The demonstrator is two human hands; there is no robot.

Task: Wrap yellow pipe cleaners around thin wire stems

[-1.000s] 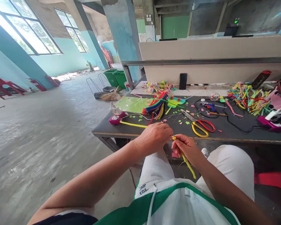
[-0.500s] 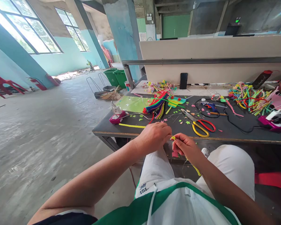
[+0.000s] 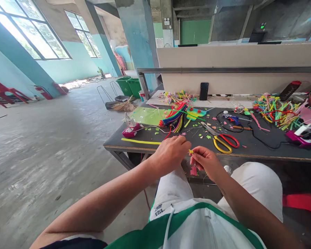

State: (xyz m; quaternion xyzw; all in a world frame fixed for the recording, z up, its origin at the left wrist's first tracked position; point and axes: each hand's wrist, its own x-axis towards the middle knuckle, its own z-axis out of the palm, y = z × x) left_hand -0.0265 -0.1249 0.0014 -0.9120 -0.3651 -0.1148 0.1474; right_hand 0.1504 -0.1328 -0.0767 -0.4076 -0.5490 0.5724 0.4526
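Note:
My left hand (image 3: 171, 152) is closed, fingers bent together, just in front of the table's near edge. A long yellow pipe cleaner (image 3: 141, 141) sticks out leftward from behind it, above the table edge. Close on its right, my right hand (image 3: 204, 159) pinches a small yellow pipe-cleaner piece (image 3: 191, 151) between thumb and forefinger. The fingertips of both hands almost meet at this yellow piece. Whether it joins the long yellow length is hidden by my left hand. Beyond the hands lie scissors (image 3: 223, 142) with one red and one yellow handle loop.
On the dark table (image 3: 261, 148) are a bundle of coloured pipe cleaners (image 3: 175, 117), a green sheet (image 3: 147, 116), a blue glue gun (image 3: 234, 120), foam scraps and a larger pipe-cleaner heap (image 3: 277, 110). A phone (image 3: 203, 91) leans at the back. Purple power blocks (image 3: 131, 130) have trailing cords.
The yellow length left of my left hand reaches farther left. A yellow end that hung below my right hand no longer shows. Both hands stay close together; the view shifts slightly.

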